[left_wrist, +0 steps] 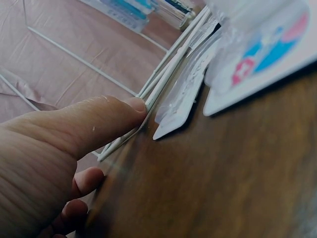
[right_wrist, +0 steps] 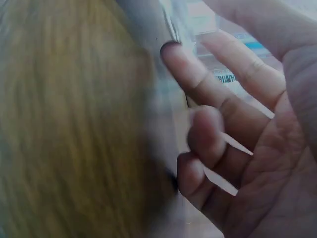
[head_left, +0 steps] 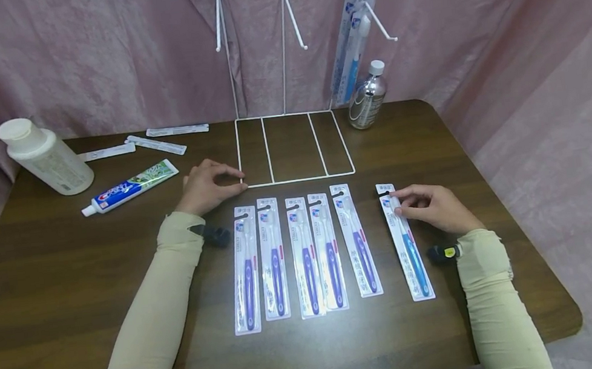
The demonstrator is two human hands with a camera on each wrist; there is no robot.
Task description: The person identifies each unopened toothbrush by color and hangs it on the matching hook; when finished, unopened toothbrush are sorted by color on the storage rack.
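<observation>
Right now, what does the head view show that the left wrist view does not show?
Only the head view shows the right hand touching the packaged blue toothbrush, five packaged purple toothbrushes and the toothpaste tube. Only the left wrist view shows the thumb tip pressed against the wire. Both show the left hand at the white wire rack on the brown wooden table.

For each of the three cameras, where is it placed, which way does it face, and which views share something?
Head: worn high, facing forward and down at the table; shows both sleeved arms, left hand and right hand.
Left wrist: low beside the table, facing the white wire rack; shows the thumb.
Right wrist: close and blurred, facing the blue toothbrush pack; shows curled fingers.
Shared: head and left wrist both show the rack.
</observation>
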